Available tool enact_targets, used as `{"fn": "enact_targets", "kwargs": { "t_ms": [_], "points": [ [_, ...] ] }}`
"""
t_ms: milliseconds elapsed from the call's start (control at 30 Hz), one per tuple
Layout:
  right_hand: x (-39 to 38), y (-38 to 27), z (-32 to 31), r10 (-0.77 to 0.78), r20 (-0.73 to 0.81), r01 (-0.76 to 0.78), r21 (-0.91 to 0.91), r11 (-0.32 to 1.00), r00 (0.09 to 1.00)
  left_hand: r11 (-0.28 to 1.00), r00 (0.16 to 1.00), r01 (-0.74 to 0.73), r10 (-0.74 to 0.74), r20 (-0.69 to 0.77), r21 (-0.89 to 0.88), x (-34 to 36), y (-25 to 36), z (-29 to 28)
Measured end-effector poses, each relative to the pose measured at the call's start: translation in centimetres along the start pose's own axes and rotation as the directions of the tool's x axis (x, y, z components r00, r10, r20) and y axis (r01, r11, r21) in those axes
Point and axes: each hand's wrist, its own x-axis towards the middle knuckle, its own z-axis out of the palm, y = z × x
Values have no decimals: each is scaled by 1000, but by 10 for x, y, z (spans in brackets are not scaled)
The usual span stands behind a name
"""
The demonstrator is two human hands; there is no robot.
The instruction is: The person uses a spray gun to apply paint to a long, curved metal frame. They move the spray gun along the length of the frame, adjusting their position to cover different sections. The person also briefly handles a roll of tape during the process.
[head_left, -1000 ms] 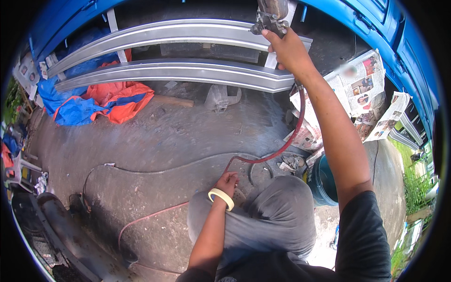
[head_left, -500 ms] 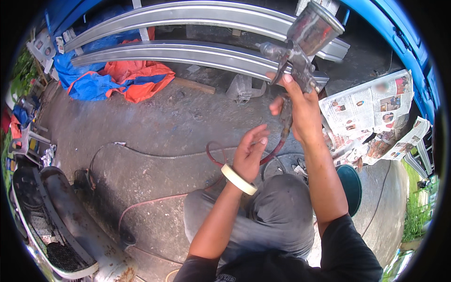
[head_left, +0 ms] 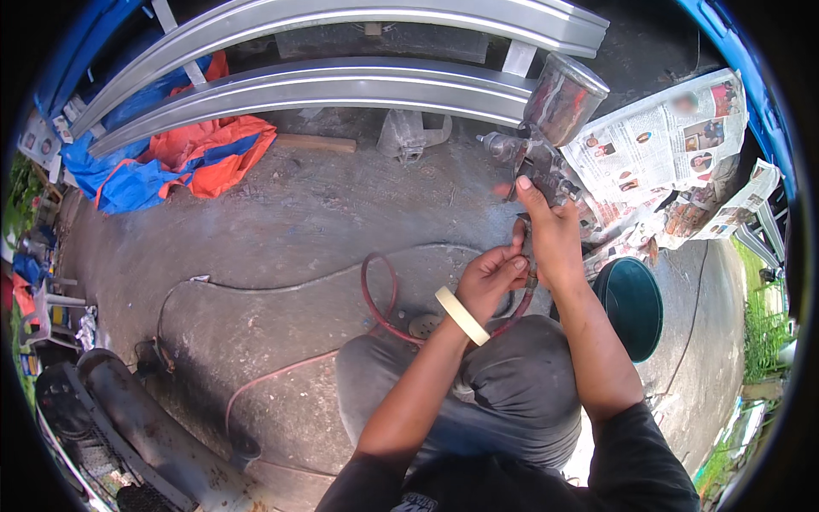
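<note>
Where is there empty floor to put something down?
The mostly bare patch of floor is between the orange-and-blue sheet and the grey hose. It's crowded on the right by newspapers and a green bucket, and near the knees, where the left hand, right hand and spray gun bunch together.

We look down through a fisheye on the wearer's head, close above both hands [head_left: 488, 286].
</note>
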Motion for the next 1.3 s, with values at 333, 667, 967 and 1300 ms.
{"fn": "enact_targets", "kwargs": {
  "t_ms": [333, 667, 967, 1300],
  "points": [
    [8, 21, -28, -25, -113, 12, -113, 994, 993, 994, 992, 113, -112, 54, 0, 15, -34, 5],
    [9, 35, -59, -100, -154, 61, -239, 969, 983, 141, 993, -21, -115, 38, 990, 1, -12, -83],
    [24, 69, -83, -141, -337, 38, -295, 955, 931, -433, 959, -177, -277, 57, 884, -50, 5, -176],
    [60, 87, -3, -333, -207, 244, -364, 899, 920, -322, 993, -37, 98, 72, 946, -127, 74, -169]
  ]
}}
